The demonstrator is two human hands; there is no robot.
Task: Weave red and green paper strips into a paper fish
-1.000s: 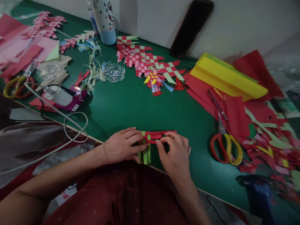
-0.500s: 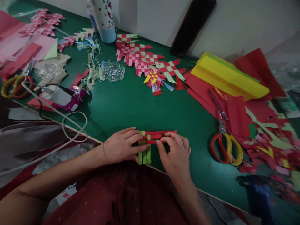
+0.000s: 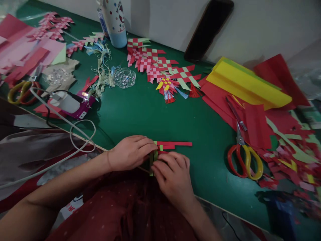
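Red paper strips (image 3: pixel 182 144) and green paper strips (image 3: pixel 151 167) cross in a small weave at the front edge of the table. My left hand (image 3: pixel 130 152) is closed on the left side of this weave, its fingertips over the crossings. From the right, my right hand (image 3: pixel 174 174) pinches at the green strips, just below the red ones. The red ends stick out to the right past my fingers, one longer than the others. Much of the weave is hidden under both hands.
Scissors (image 3: pixel 245 160) with red and yellow handles lie at the right, near folded yellow paper (image 3: pixel 248 83) and paper scraps. Finished woven paper fish (image 3: pixel 163 65) lie at the back. A bottle (image 3: pixel 117 33) stands behind, and a white cable (image 3: pixel 82 135) loops at left.
My right hand has moved left and down, from the red strip ends to the green strips. More of the red ends now show. The view has shifted slightly.
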